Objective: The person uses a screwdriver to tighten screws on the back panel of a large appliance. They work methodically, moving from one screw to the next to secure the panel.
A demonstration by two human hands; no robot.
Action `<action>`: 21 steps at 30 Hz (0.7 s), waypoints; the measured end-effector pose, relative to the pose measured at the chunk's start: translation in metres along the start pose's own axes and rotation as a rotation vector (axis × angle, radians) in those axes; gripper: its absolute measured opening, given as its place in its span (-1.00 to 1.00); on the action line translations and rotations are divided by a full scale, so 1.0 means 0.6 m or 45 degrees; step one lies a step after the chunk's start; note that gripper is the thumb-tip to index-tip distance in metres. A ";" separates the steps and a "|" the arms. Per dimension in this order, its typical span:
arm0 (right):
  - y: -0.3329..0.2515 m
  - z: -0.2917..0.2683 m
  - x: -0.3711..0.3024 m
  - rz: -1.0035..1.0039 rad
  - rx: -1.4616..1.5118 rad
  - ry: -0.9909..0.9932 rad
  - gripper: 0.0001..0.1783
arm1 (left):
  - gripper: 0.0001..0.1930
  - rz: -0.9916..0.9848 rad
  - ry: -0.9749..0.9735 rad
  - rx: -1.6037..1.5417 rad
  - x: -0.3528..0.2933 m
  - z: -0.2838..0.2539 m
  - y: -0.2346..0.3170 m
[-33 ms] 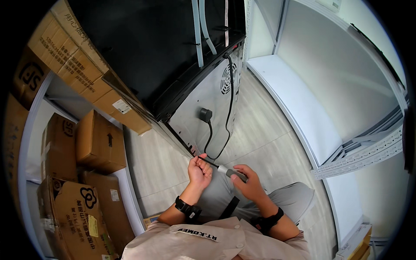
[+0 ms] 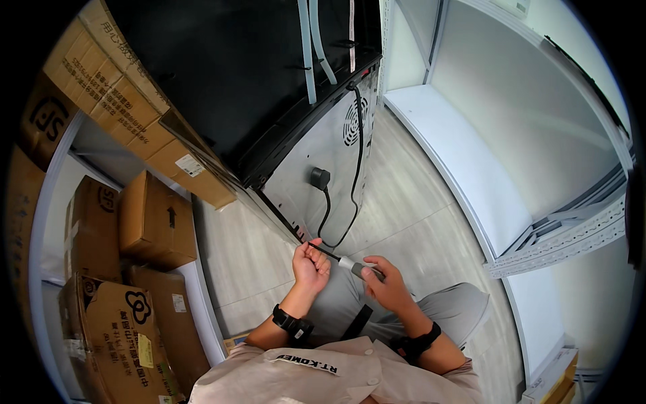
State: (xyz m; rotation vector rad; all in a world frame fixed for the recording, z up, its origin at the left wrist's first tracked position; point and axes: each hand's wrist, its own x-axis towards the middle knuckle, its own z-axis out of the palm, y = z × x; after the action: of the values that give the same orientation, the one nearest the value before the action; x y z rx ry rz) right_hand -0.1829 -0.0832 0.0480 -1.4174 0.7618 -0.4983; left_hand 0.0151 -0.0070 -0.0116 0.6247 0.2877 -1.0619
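Observation:
A tall black appliance stands in front of me with its pale grey back panel facing me. My right hand grips the grey handle of a screwdriver. The thin black shaft points up-left to the panel's lower corner. My left hand is curled around the shaft near its tip, right at the panel's bottom edge. A black power cord loops down the panel, and its plug hangs loose just above my hands. Both wrists wear black bands.
Brown cardboard boxes fill white shelves on the left, close to the appliance. A long white shelf and a perforated metal rail run along the right. Pale tiled floor lies between them. A round vent sits high on the panel.

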 end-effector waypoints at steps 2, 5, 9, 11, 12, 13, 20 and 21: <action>-0.013 -0.006 -0.002 0.371 0.138 -0.052 -0.65 | -0.68 0.007 0.000 0.023 -0.003 0.000 0.003; -0.010 -0.008 -0.001 0.141 -0.022 -0.092 -0.64 | -0.67 -0.004 0.013 0.030 -0.005 0.002 0.003; -0.013 -0.002 -0.003 -0.427 -0.202 0.043 -0.60 | -0.67 -0.026 -0.038 0.002 -0.005 0.003 0.000; -0.010 -0.005 0.006 -0.539 -0.249 0.049 -0.57 | -0.68 -0.020 -0.035 -0.006 -0.004 0.003 0.000; -0.011 -0.005 0.006 -0.540 -0.259 0.041 -0.57 | -0.68 -0.021 -0.032 -0.014 -0.003 0.003 0.001; -0.013 -0.005 0.005 -0.540 -0.268 0.033 -0.57 | -0.68 -0.022 -0.029 -0.023 -0.004 0.002 0.001; -0.021 -0.014 -0.006 0.312 0.195 -0.128 -0.59 | -0.68 0.008 -0.004 -0.009 -0.003 0.003 -0.005; -0.019 -0.014 -0.006 0.089 0.031 -0.102 -0.60 | -0.68 0.008 -0.007 -0.016 -0.004 0.004 -0.005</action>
State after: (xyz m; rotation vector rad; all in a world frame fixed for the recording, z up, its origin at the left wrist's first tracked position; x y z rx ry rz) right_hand -0.1899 -0.0876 0.0599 -1.3754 0.7363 -0.3933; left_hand 0.0113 -0.0079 -0.0097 0.6115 0.2873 -1.0549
